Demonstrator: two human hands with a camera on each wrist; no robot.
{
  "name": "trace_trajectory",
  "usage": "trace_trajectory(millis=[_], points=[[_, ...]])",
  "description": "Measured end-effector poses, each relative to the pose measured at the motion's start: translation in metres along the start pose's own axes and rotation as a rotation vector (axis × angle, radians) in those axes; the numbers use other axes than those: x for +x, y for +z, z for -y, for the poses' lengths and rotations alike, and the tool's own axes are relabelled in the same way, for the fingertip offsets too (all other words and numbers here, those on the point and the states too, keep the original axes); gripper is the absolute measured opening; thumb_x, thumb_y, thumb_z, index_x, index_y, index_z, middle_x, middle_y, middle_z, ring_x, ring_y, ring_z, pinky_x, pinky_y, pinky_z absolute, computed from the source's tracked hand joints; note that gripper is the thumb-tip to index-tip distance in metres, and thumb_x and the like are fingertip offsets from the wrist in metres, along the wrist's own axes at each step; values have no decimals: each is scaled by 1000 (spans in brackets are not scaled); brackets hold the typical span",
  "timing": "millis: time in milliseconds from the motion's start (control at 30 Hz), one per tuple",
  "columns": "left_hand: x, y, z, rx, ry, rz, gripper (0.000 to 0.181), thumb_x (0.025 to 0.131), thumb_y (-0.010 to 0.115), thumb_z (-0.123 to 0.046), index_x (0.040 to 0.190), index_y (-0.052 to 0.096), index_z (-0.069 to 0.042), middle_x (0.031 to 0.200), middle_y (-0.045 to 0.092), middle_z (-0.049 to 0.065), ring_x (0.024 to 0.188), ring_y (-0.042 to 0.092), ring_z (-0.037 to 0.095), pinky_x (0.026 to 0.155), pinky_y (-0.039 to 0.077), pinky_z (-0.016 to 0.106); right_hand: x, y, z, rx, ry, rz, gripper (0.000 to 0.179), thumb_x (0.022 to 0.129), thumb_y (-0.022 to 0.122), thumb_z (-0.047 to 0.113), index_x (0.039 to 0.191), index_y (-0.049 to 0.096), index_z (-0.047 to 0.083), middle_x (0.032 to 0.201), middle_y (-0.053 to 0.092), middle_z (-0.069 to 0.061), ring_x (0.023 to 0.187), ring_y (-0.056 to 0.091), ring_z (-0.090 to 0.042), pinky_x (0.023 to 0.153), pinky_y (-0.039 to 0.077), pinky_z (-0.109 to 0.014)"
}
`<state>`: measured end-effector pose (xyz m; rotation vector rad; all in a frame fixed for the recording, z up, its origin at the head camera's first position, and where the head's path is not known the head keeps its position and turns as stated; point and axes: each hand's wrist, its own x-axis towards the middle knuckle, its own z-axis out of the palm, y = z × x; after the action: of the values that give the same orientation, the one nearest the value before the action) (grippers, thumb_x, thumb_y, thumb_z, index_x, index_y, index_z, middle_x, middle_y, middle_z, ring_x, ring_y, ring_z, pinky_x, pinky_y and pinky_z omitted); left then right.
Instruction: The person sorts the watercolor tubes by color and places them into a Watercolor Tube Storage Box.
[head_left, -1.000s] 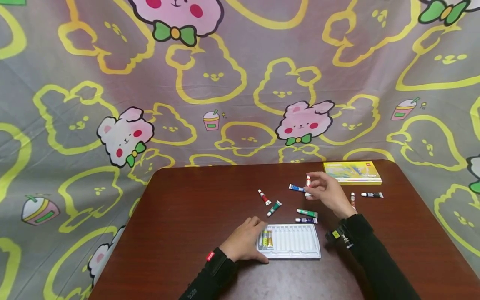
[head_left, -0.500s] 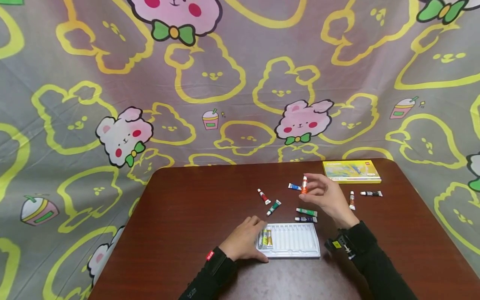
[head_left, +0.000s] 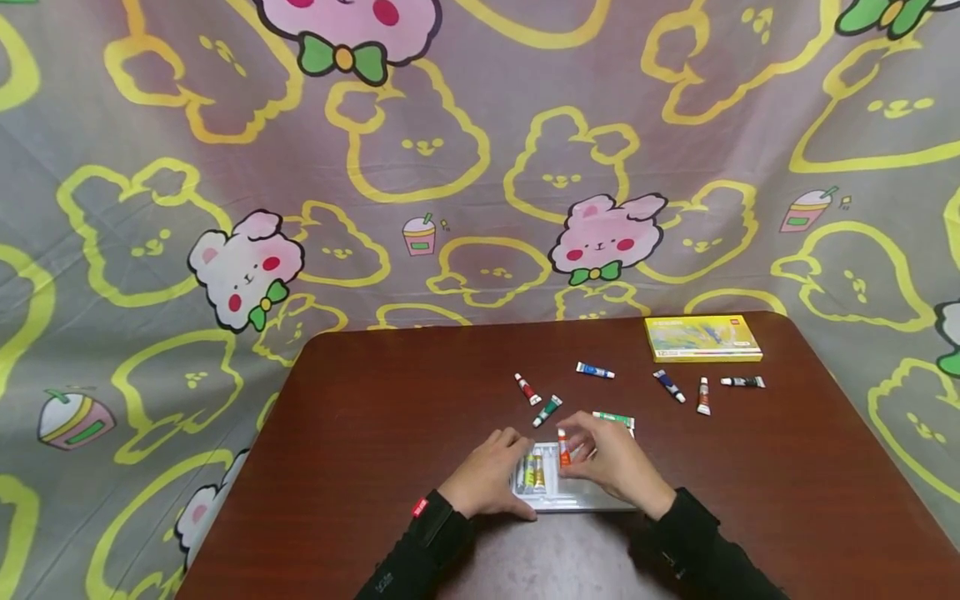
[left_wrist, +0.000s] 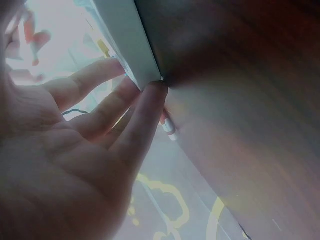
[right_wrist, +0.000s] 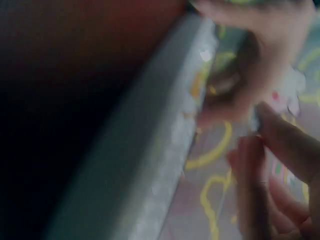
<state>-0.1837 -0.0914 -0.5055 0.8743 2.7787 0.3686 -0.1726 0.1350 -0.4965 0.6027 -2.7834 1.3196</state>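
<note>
A white plastic paint tray [head_left: 555, 502] with slots lies near the table's front. Several paint tubes [head_left: 534, 472], yellow and gold among them, fill its left end. My left hand [head_left: 491, 473] holds that end, thumb at the near corner and fingers along the side; in the left wrist view the fingertips touch the tray's edge [left_wrist: 127, 35]. Over the tray, beside the filled slots, my right hand [head_left: 618, 462] pinches an orange paint tube [head_left: 564, 448] upright, white cap up. Whether this tube touches the tray I cannot tell. The right wrist view is blurred.
Loose tubes lie beyond the tray: red [head_left: 527, 389], dark green [head_left: 547, 411], blue [head_left: 596, 370], and green [head_left: 613, 418], partly behind my right hand. Farther right are dark blue [head_left: 669, 386], brown [head_left: 703, 396] and black [head_left: 742, 382] ones. A yellow box [head_left: 703, 338] sits at the back right.
My right hand has picked up the orange tube and carried it toward me and left, over the tray. The dark blue tube behind it has come into view. My left hand stays put.
</note>
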Motion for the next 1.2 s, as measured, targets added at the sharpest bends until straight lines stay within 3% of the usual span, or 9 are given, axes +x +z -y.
trace_trajectory(millis=[233, 400, 533, 667, 900, 1200], points=[[2, 4, 3, 26, 29, -18, 98, 58, 86, -60, 137, 53, -12, 123, 56, 3, 108, 47, 16, 94, 51, 37, 4, 33, 0, -83, -2, 52, 52, 64, 89, 10, 111, 67, 7, 84, 73, -3, 61, 59, -2, 56, 51, -23], [2, 4, 4, 19, 30, -17, 98, 59, 86, -60, 137, 53, -12, 124, 55, 4, 109, 47, 16, 95, 51, 37, 7, 40, -2, -146, -46, 14, 53, 60, 92, 15, 107, 69, 6, 89, 68, -4, 63, 58, -5, 57, 51, -24], [2, 4, 5, 14, 21, -11, 98, 59, 86, -60, 138, 52, -13, 125, 55, 3, 110, 47, 16, 95, 51, 36, 10, 42, -5, -226, -60, -8, 51, 56, 94, 21, 100, 73, 7, 81, 62, -2, 63, 52, -7, 56, 46, -23], [2, 4, 5, 13, 25, -14, 97, 59, 86, -59, 138, 52, -13, 125, 55, 3, 110, 47, 15, 95, 51, 36, 12, 41, -5, -317, -96, 14, 48, 58, 93, 29, 99, 78, 9, 70, 58, 0, 63, 45, -10, 53, 38, -25], [-1, 2, 3, 34, 56, -57, 98, 57, 87, -57, 135, 54, -10, 122, 56, 4, 109, 48, 17, 93, 51, 36, 8, 38, -2, -502, -220, 27, 46, 67, 86, 38, 102, 78, 10, 81, 74, -6, 70, 59, -18, 62, 53, -37], [-1, 1, 2, 31, 37, -35, 97, 58, 87, -57, 137, 53, -11, 125, 56, 4, 111, 48, 17, 95, 51, 37, 5, 34, 1, -515, -226, 68, 42, 74, 83, 38, 103, 78, 9, 83, 74, -7, 74, 59, -18, 67, 55, -39]])
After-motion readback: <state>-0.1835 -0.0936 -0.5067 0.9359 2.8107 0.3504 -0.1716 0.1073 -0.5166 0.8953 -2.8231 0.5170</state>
